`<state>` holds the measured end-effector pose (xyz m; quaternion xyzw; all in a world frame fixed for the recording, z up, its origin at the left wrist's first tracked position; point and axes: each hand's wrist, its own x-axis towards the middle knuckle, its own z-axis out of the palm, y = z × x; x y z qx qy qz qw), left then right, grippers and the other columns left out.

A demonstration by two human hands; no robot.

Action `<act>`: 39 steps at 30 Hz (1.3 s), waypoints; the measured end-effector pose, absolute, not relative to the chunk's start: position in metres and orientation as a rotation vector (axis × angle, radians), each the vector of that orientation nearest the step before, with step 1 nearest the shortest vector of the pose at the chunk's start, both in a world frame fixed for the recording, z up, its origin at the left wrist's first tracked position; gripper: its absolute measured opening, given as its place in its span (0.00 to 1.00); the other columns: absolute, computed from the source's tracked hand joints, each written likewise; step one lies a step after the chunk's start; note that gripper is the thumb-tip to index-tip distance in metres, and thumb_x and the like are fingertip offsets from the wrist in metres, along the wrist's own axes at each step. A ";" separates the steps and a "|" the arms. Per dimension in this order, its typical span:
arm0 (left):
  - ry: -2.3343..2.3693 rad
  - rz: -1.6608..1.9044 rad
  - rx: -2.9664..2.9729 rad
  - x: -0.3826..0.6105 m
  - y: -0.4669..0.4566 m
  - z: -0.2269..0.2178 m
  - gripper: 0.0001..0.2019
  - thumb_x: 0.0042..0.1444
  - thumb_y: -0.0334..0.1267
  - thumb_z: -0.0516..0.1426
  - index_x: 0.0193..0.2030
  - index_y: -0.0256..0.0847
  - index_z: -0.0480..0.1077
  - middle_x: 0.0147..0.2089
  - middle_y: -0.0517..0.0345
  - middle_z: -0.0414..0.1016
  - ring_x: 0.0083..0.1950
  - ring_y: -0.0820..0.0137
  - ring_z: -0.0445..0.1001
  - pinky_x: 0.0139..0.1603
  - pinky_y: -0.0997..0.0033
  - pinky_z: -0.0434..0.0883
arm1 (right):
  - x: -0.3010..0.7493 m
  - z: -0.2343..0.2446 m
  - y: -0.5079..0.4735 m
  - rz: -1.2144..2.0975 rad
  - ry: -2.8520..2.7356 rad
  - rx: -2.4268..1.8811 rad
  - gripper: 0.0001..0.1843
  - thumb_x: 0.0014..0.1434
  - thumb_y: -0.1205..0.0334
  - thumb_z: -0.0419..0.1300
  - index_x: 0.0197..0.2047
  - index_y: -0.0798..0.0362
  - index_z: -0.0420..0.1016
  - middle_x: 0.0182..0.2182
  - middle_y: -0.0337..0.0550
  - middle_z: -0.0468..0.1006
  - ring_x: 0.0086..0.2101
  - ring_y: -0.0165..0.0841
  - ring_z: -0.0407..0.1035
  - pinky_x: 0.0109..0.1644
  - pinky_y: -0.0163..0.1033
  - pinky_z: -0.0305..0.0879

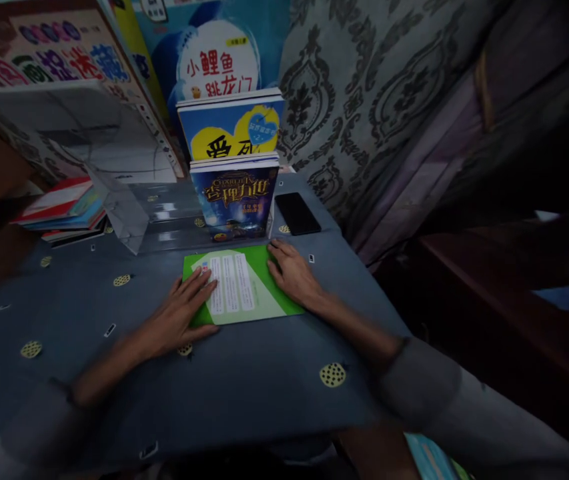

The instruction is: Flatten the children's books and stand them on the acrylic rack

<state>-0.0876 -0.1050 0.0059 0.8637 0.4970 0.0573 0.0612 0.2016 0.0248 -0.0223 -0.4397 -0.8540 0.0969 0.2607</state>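
A thin green book (261,283) with white text panels lies flat on the table in front of me. My left hand (184,310) rests on its left edge, fingers spread over the cover and thumb along the near side. On the right edge lies my right hand (291,270), its fingers stretched out toward the far corner. Neither hand grips the book. Just behind it, a dark blue book (237,200) with gold lettering stands upright in a clear acrylic stand (129,213), ahead of a blue and yellow book (231,130).
A black phone (297,213) lies right of the stand. Several flat books (67,207) are stacked at the left. Large picture books (221,57) lean at the back against patterned wallpaper (344,87). The blue tablecloth (244,387) has pineapple prints; the table's right edge borders a dark area.
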 end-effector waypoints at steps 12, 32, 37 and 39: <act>1.548 0.098 2.517 -0.078 -0.083 0.021 0.43 0.62 0.67 0.49 0.76 0.45 0.45 0.78 0.46 0.44 0.78 0.51 0.42 0.74 0.40 0.47 | 0.203 -0.022 0.050 0.192 -2.300 -1.154 0.18 0.65 0.63 0.52 0.52 0.57 0.78 0.48 0.57 0.76 0.50 0.48 0.70 0.56 0.53 0.70; 1.625 0.561 2.463 -0.122 -0.053 0.004 0.21 0.70 0.42 0.47 0.64 0.36 0.66 0.65 0.43 0.69 0.67 0.57 0.66 0.68 0.47 0.63 | 0.199 -0.022 0.043 0.057 -2.389 -1.193 0.22 0.68 0.58 0.48 0.53 0.60 0.78 0.50 0.61 0.76 0.51 0.52 0.68 0.55 0.59 0.68; 1.552 0.599 2.493 -0.116 -0.081 0.013 0.19 0.71 0.39 0.46 0.61 0.37 0.70 0.61 0.45 0.73 0.64 0.58 0.70 0.66 0.50 0.68 | 0.196 -0.020 0.042 0.056 -2.387 -1.249 0.20 0.67 0.59 0.50 0.52 0.59 0.78 0.51 0.60 0.76 0.51 0.51 0.69 0.55 0.57 0.68; 1.552 0.603 2.488 -0.113 -0.097 0.015 0.19 0.71 0.41 0.46 0.60 0.37 0.71 0.61 0.45 0.73 0.63 0.59 0.71 0.65 0.50 0.69 | 0.195 -0.017 0.040 0.064 -2.393 -1.276 0.20 0.67 0.60 0.50 0.52 0.59 0.78 0.51 0.59 0.75 0.52 0.50 0.69 0.55 0.55 0.69</act>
